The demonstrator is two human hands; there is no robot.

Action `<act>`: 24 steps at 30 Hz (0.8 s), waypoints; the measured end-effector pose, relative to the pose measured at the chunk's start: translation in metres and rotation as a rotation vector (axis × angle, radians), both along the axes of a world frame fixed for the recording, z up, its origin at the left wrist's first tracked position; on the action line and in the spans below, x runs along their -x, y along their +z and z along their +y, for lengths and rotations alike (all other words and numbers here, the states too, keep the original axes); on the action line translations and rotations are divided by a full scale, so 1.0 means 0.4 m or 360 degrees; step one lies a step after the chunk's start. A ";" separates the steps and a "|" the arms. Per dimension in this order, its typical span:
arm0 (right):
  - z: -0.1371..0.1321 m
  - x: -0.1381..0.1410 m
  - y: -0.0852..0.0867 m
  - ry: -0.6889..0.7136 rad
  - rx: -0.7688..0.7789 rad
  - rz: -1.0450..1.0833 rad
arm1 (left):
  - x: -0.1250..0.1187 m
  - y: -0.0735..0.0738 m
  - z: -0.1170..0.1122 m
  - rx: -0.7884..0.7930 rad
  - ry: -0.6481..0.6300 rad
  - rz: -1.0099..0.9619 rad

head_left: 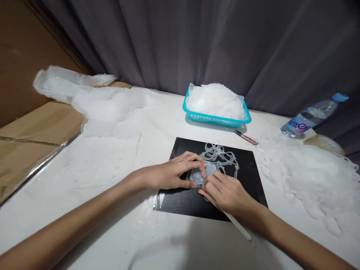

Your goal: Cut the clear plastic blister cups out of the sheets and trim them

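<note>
A black mat [247,165] lies on the white table. On it sits a clear moulded plastic piece [200,174] with thin trimmed strips [219,155] curling off its far side. My left hand [177,173] presses the piece down, thumb and fingers closed around its near-left edge. My right hand [225,191] is closed in a pinch on a thin white stick-like tool [236,223], whose tip meets the piece.
A turquoise basket [216,119] heaped with clear plastic pieces stands behind the mat. A pink pen-like tool [246,138] lies beside it. Clear scraps [306,176] pile at the right. A water bottle [312,115], a tape roll [323,143], plastic bags [92,97], cardboard [36,127].
</note>
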State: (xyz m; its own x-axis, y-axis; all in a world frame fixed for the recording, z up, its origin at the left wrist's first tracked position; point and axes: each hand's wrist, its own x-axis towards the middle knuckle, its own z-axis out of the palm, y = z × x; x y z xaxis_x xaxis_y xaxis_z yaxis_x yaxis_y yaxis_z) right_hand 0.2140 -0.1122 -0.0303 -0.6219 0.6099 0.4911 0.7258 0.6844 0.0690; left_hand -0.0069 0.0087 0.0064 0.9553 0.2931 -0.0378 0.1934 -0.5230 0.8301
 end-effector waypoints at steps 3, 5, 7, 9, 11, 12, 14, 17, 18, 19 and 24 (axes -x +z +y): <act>0.001 0.012 0.006 -0.0061 -0.0002 0.0051 | -0.002 -0.002 -0.002 -0.0004 -0.0003 -0.0016; -0.001 0.017 0.008 -0.0128 0.0032 0.0110 | -0.001 0.004 -0.010 -0.0055 0.0041 -0.0011; -0.004 0.019 0.009 -0.0143 0.0029 0.0106 | 0.003 0.017 -0.024 -0.0183 0.0199 0.0034; -0.006 0.019 0.008 -0.0107 -0.0028 0.0069 | 0.010 0.034 -0.040 -0.0385 0.0461 0.0113; -0.006 0.018 0.009 -0.0091 -0.0100 0.0070 | 0.014 0.050 -0.056 -0.0509 0.0665 0.0244; -0.006 0.017 0.011 -0.0104 -0.0131 0.0093 | 0.014 0.056 -0.063 -0.0481 0.0697 0.0324; -0.005 0.017 0.018 -0.0144 -0.0205 0.0162 | 0.009 0.061 -0.073 -0.0244 0.0670 0.0471; -0.004 0.019 0.031 -0.0206 -0.0285 0.0255 | -0.008 0.050 -0.081 0.0237 0.0620 0.0395; -0.003 0.020 0.034 -0.0223 -0.0291 0.0273 | -0.015 0.043 -0.082 0.0345 0.0621 0.0306; -0.002 0.021 0.036 -0.0237 -0.0287 0.0283 | -0.020 0.037 -0.083 0.0416 0.0617 0.0217; 0.003 0.018 0.031 -0.0248 -0.0230 0.0377 | -0.037 0.024 -0.084 0.0388 0.0657 0.0068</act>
State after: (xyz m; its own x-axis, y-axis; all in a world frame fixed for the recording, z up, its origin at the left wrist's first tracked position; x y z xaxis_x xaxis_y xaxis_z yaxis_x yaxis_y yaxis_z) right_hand 0.2068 -0.1111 -0.0178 -0.3843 0.6023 0.6997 0.8285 0.5593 -0.0264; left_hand 0.0078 -0.0250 0.0160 0.7572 0.6251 -0.1893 0.3802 -0.1863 0.9059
